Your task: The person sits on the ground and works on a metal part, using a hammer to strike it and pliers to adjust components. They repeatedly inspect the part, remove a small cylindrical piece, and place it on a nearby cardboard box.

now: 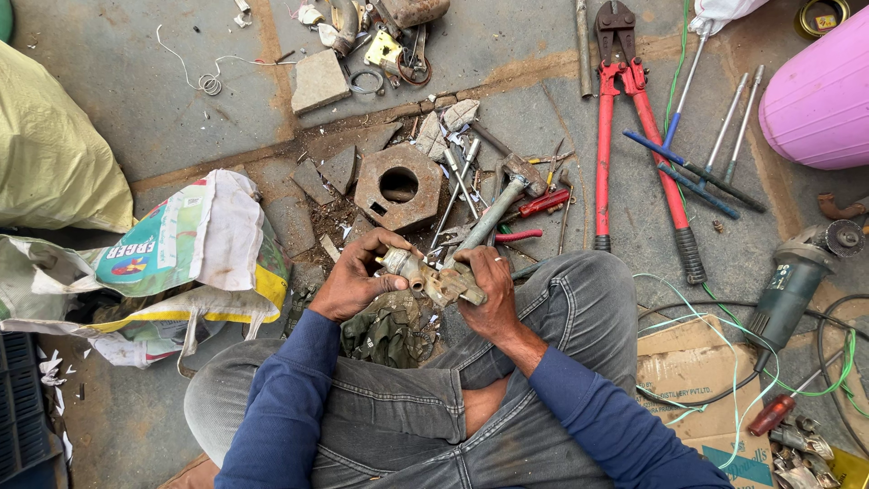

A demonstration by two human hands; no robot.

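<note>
Brass tap fitting (pixel 430 276) sits gripped between fingers (pixel 391 244) of both hands.

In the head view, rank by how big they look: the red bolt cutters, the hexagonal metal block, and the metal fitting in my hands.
1. Bolt cutters
2. Hexagonal block
3. Fitting, though it sits nearer the camera

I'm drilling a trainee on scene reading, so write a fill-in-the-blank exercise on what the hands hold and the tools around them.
1. Both hands, left hand and right hand, grip one dirty metal ____ fitting.
2. The long bolt cutters on the floor have ____ handles.
3. The rusty metal block in front of the hands has a round ____ through its middle.
4. The angle grinder lies to the person's ____.

Missing words: pipe; red; hole; right
</note>
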